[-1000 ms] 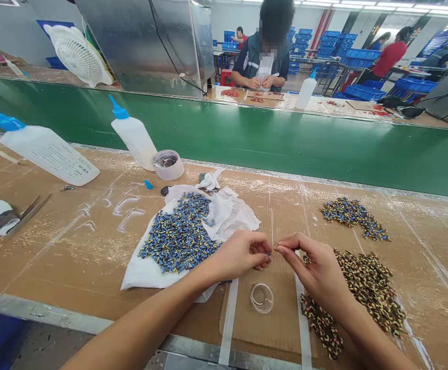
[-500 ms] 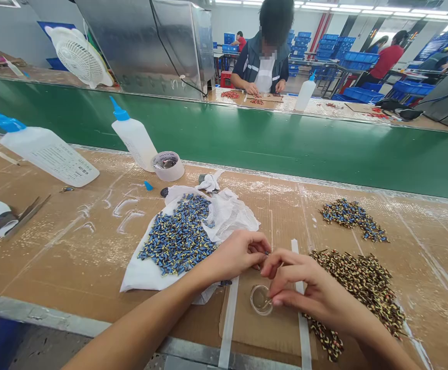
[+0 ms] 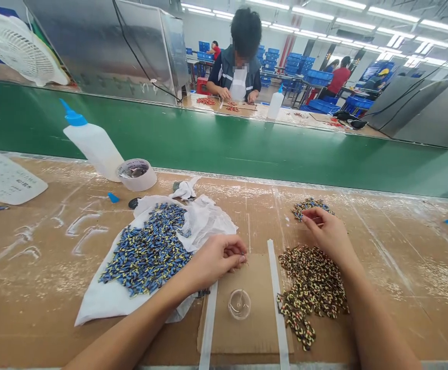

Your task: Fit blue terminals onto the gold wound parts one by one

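My left hand point(image 3: 224, 261) is pinched above a cardboard pad point(image 3: 260, 329), a tiny dark piece barely showing at its fingertips. My right hand point(image 3: 326, 231) reaches to the small far pile of blue, yellow and dark pieces point(image 3: 311, 204), thumb and forefinger together; what they hold cannot be made out. On the pad stands a small clear cup point(image 3: 239, 304) with a thin stick in it. Left of the pad, many small blue-and-yellow pieces point(image 3: 150, 246) lie on a white plastic bag point(image 3: 92, 308). A heap of dark, cream and red pieces point(image 3: 316, 282) lies beneath my right wrist.
Beyond the bag are a tape roll point(image 3: 146, 180), a white bottle with a blue nozzle point(image 3: 92, 146) and another bottle point(image 3: 7, 174) on its side. A green strip point(image 3: 208, 139) crosses behind the cardboard-covered table. A person point(image 3: 239, 67) works opposite, beside a metal box point(image 3: 131, 51).
My right hand has moved from beside the left hand, over the cup, out to the far right pile. The thin stick now rests in the cup. The view has shifted right.
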`<control>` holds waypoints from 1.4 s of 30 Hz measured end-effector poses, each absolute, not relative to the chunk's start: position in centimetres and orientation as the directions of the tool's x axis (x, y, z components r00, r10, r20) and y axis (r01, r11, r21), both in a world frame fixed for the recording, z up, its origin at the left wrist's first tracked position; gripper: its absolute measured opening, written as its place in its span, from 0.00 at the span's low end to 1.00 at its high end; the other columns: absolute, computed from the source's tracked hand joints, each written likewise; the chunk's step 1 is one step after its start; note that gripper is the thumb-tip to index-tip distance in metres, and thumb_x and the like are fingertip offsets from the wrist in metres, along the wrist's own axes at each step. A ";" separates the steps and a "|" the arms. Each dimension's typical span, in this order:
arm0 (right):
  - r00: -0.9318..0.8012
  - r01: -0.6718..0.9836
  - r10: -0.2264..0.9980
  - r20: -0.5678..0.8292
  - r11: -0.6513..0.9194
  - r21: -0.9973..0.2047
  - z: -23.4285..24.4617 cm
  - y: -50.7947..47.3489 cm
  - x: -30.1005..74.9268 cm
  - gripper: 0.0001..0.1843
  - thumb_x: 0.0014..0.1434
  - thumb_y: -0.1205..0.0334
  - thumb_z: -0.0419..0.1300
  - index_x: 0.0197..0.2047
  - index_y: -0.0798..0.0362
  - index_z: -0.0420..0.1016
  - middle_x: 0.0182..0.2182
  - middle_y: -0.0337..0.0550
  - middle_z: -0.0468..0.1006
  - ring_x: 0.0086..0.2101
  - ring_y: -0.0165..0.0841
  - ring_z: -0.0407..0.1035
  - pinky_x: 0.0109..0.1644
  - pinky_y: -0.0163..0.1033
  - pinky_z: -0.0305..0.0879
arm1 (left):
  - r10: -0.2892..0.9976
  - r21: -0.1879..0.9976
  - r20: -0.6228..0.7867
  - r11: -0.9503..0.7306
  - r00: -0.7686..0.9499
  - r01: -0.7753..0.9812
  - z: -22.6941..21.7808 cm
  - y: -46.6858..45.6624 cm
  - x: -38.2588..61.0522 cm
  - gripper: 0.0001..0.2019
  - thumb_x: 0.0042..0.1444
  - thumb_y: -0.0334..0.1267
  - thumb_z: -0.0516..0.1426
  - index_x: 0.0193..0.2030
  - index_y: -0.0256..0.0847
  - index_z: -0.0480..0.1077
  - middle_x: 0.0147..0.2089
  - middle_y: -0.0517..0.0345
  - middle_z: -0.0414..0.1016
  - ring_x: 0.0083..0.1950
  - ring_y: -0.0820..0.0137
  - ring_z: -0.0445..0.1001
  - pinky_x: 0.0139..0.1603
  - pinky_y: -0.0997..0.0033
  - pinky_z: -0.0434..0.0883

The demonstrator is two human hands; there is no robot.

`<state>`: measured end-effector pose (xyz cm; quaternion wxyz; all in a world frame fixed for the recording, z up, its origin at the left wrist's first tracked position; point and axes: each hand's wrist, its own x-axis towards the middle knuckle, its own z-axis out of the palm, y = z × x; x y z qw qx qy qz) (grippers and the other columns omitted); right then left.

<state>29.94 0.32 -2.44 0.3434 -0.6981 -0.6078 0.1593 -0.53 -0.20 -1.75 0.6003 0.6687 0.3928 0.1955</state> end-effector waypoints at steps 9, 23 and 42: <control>0.120 0.741 0.986 0.117 -0.011 -0.671 -4.7 1.2 32.5 0.14 0.54 0.56 0.59 0.41 0.56 0.77 0.33 0.46 0.80 0.31 0.36 0.74 0.37 0.41 0.70 | 0.766 0.956 -0.208 0.026 0.608 0.293 -1.5 -0.3 -0.5 0.06 0.55 0.37 0.57 0.36 0.36 0.70 0.30 0.57 0.73 0.30 0.73 0.71 0.29 0.76 0.68; 0.164 0.908 0.955 0.248 -0.048 -0.416 -5.4 2.0 30.6 0.10 0.59 0.64 0.54 0.37 0.54 0.77 0.36 0.49 0.78 0.37 0.42 0.71 0.42 0.44 0.63 | 0.772 0.948 -0.200 -0.003 0.603 0.318 -2.0 -0.2 -0.6 0.06 0.56 0.37 0.56 0.37 0.37 0.69 0.31 0.58 0.73 0.31 0.72 0.72 0.30 0.75 0.68; 0.020 0.836 0.993 0.120 0.049 -0.546 -4.0 0.8 30.9 0.09 0.58 0.63 0.55 0.41 0.51 0.73 0.34 0.43 0.77 0.33 0.36 0.72 0.39 0.39 0.67 | 0.780 0.945 -0.190 -0.020 0.597 0.327 -2.0 -0.1 -0.6 0.05 0.55 0.36 0.56 0.37 0.38 0.70 0.32 0.58 0.74 0.31 0.73 0.71 0.29 0.76 0.67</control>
